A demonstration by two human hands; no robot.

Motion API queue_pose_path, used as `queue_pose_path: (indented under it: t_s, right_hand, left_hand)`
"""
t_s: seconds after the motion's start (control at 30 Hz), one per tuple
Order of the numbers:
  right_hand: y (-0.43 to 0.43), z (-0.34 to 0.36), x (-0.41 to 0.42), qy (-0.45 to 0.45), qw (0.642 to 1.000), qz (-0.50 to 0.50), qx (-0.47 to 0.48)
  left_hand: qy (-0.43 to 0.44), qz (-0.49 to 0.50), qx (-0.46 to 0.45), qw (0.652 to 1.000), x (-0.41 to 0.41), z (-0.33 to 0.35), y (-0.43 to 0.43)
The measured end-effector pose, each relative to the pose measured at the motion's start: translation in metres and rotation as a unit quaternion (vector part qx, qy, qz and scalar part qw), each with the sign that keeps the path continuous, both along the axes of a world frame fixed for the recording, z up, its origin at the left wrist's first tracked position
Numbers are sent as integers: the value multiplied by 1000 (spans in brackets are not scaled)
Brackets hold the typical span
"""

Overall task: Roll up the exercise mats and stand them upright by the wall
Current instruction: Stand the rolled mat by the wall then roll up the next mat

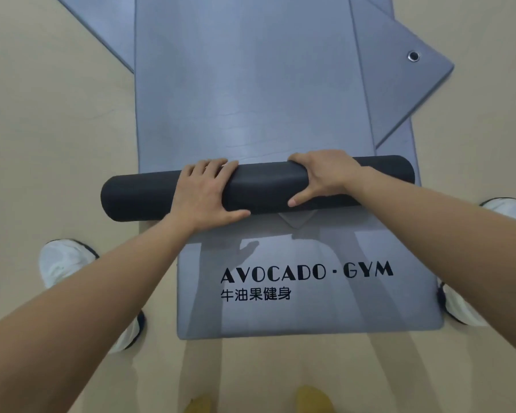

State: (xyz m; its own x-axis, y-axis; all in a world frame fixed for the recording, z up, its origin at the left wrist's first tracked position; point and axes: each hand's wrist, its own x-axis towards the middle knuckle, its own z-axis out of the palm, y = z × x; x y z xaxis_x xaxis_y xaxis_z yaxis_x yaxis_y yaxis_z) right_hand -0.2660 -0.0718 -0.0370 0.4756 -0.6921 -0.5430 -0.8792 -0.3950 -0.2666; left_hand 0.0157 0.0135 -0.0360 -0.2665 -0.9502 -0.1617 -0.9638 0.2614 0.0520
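Left hand (pixel 204 198) curled over dark mat roll (pixel 265 186), thumb on near side | right hand (pixel 322 177) grips same roll, fingers over the top | roll lies crosswise on flat grey mats (pixel 251 84) on beige floor (pixel 57 114) | white shoes (pixel 63 260) either side

The person's left hand (pixel 204 193) and right hand (pixel 325 177) are bare, and so are both forearms, all the way from the wrists to the edges of the view. On the left foot is a white, rounded-toe sports shoe (pixel 67 263) with a thin dark line of trim along its rim and sole; the left forearm crosses over its middle, so it shows in two parts. The right foot wears a matching white shoe with dark trim (pixel 462 305), likewise cut in two by the right forearm. At the bottom edge sit two blurred yellow patches (pixel 313 399); whether they are clothing cannot be told.
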Motion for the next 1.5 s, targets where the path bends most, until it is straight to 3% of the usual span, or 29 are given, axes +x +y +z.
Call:
queue_pose_path:
  t_s: [0.27,0.4,0.63,0.83,1.1,1.2,1.37,1.5]
  right_hand:
    - [-35,3,9,-19,994,-25,100]
    - [-22,12,10,-19,996,-32,87]
    - [64,7,-11,-6,985,-38,170]
    - [147,-13,-35,-6,949,-57,309]
    - [214,-36,-52,-8,915,-54,400]
    - [218,-31,-55,0,932,-48,360]
    - [235,-11,-63,3,993,8,118]
    - [278,-11,-53,-31,996,74,-48]
  left_hand:
    - [-33,27,120,992,-2,3,-42]
    - [-84,-9,116,990,-6,10,-43]
    - [-98,-63,185,976,-22,15,28]
    - [-90,-92,308,943,-49,16,105]
    - [-67,-104,385,914,-63,2,171]
    - [-53,-84,388,916,-61,-1,171]
    - [-20,-46,386,921,-54,-8,157]
    - [8,2,370,929,-46,-13,149]
